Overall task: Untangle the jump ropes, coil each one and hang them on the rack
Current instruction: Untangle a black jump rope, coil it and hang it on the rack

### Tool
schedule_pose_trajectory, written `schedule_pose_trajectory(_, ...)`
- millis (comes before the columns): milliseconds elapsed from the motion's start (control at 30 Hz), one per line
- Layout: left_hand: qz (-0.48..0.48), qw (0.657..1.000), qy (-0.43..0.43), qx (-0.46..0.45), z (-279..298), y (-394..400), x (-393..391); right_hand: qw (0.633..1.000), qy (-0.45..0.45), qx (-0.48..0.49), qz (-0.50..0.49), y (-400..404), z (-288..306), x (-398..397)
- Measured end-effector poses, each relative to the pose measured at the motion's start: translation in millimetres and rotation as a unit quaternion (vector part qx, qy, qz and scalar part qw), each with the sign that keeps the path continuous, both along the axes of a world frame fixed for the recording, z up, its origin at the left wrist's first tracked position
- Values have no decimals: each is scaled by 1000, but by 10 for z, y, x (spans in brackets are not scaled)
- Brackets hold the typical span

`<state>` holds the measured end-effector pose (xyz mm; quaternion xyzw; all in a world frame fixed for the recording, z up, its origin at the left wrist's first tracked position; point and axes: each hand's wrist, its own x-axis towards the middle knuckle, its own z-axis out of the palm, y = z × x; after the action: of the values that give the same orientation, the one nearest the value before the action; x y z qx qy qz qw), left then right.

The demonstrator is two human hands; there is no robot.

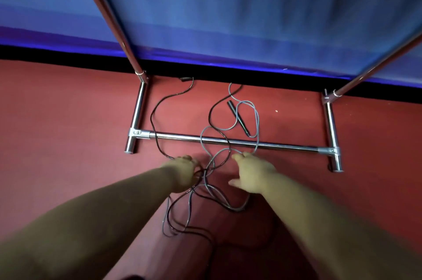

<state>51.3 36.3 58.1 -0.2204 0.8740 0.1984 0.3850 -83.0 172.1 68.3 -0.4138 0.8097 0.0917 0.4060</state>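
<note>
Left hand (185, 171) hid its fingertips in the tangle, curled around the black rope (157, 119). Right hand (253, 173) pinched the grey rope (257, 119) by the rack's crossbar (274, 143); its grip beyond that was unclear.

A black rope (157, 124) and a grey rope (255, 119) lie tangled on red carpet (68, 119). The rack (228, 141) is shiny chrome; the far curtain (228, 17) is plain blue.

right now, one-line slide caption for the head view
Both hands reach into tangled black and grey ropes draped over the rack's floor bar.
</note>
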Motion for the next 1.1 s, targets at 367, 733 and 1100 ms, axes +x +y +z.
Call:
schedule_pose_trajectory(367, -107, 993, -51, -20, -676, 127, 236, 999, -48, 15, 15, -65, -796, 673)
schedule_pose_trajectory(733, -27, 999, 47, 3, -339, 96, 79, 997, -1, -50, -61, 69, -569, 656)
schedule_pose_trajectory(1100, 179, 930, 295, 125, 1448, 235, -183, 949, 17, -231, -215, 432, 1269, 171)
